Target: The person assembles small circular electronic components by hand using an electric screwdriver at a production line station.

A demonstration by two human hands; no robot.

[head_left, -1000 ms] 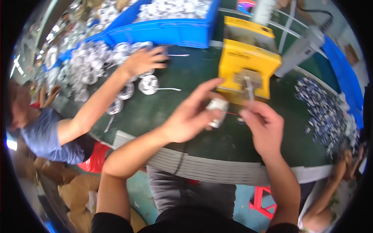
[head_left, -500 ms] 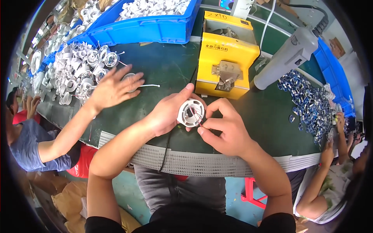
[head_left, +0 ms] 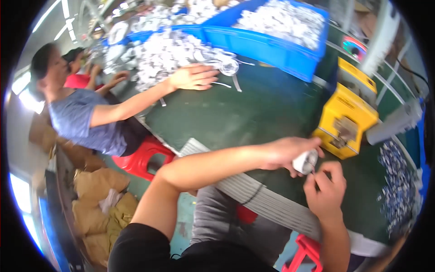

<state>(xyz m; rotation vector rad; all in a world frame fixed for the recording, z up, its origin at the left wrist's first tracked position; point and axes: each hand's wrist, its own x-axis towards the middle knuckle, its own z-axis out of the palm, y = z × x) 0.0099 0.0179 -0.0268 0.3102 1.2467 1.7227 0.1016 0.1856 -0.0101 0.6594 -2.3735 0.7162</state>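
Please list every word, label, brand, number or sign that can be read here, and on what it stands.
No text here is readable.
Yellow machine: dark printing on its front, too blurred to read.
Blue bin: no text that I can make out.
White round part in the left hand: none legible.

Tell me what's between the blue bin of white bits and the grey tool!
In the head view, the yellow machine stands between the blue bin and the grey tool.

Head camera looks down at table (head_left: 244,113), apparently tilted.
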